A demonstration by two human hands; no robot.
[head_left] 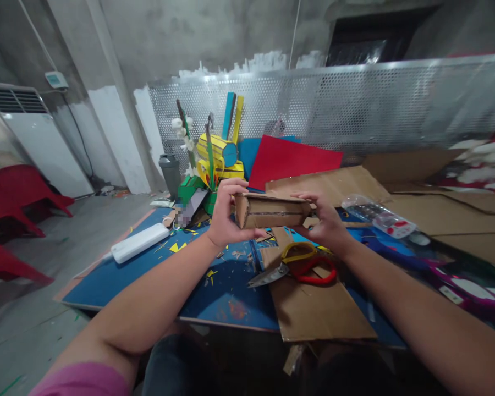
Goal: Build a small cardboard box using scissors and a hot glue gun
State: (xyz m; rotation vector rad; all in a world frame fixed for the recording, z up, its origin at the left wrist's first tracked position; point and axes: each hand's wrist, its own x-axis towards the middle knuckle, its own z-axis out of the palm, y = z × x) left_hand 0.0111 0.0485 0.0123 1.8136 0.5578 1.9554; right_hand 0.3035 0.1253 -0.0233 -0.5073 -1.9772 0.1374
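Between both hands, above the blue tabletop (148, 279), is a small folded cardboard box (274, 213) with dark lines along its side and an opening at its left end. My left hand (226, 216) grips its left end, thumb underneath and fingers over the top. At the right end, my right hand (324, 223) holds it between thumb and fingers. Just below lie scissors (286, 268) with one yellow and one red handle, blades pointing left. They rest on a flat cardboard sheet (319, 311) that reaches the table's front edge.
A white power strip (140, 243) and a propped phone (192, 206) lie left. Behind stand a grey tumbler (170, 175), yellow cardboard pieces (214, 148) and a red sheet (295, 159). A plastic bottle (385, 217) and large cardboard (445, 214) are right. Scraps litter the table.
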